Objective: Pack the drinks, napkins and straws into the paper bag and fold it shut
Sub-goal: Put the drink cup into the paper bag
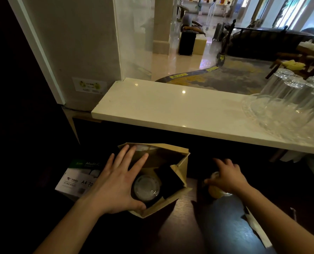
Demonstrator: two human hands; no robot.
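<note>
white stone counter (170, 114), upper level, carrying upturned glasses (295, 99) at its right end; below it, in shadow, a dark wooden work surface (180, 226) on which the packing takes place. a box of a4 paper (75, 178) lies at the left, just beside the bag.

paper bag (181, 171), brown, upright, mouth open toward the camera; its far wall leans inward and its right gusset is creased into the opening. one lidded drink (146, 187) already sits inside, on the left side of the bag, leaving a dark free space to its right.

left hand (115, 182), fingers spread flat, lies over the bag's left wall and rim, thumb hooked at the near corner; it steadies the bag and holds the mouth apart.

right hand (227, 178), curled downward over the top of a second drink (215, 191), pale yellow, which stands on the work surface just beside the bag's right wall. the grip looks closed around the lid, though the fingertips are hidden.

straws or napkins (257, 228), a pale wrapped strip at the lower right, well apart from the bag; which of the two cannot be told.

step in hand, as judged: lifting the second drink into the free right side. to do it well, keep the cup upright, raise it clear of the folded gusset, let the left hand pull the mouth wider, and lower it straight down beside the first cup rather than on its lid. a tilted cup may leak.
</note>
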